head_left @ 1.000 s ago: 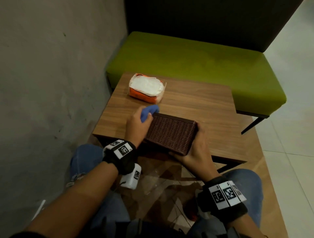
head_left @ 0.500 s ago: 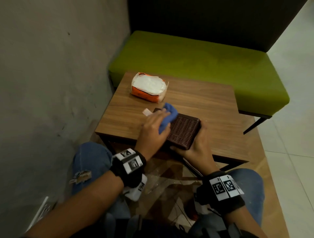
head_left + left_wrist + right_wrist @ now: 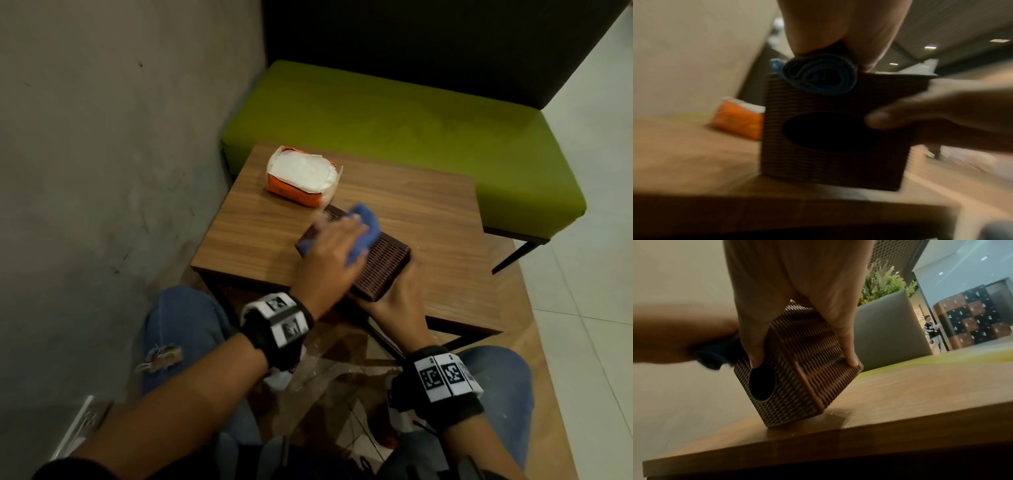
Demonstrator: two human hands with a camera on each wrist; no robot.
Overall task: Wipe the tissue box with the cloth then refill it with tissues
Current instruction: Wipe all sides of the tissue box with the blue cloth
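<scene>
A dark brown woven tissue box stands on its side on the wooden table, its oval opening facing me. My right hand grips the box's near end, thumb by the opening and fingers down the far face. My left hand holds a rolled blue cloth and presses it on the box's upward face. The left wrist view shows the blue cloth bunched under my palm on the tissue box. An orange pack of white tissues lies at the table's far left.
A green bench seat runs behind the table, with a dark back panel above it. A grey wall closes the left side. My knees in jeans sit under the table's near edge. White floor tiles lie to the right.
My left hand has slid the cloth from the box's left end up and across its top face. The box has turned more end-on in my right hand's grip.
</scene>
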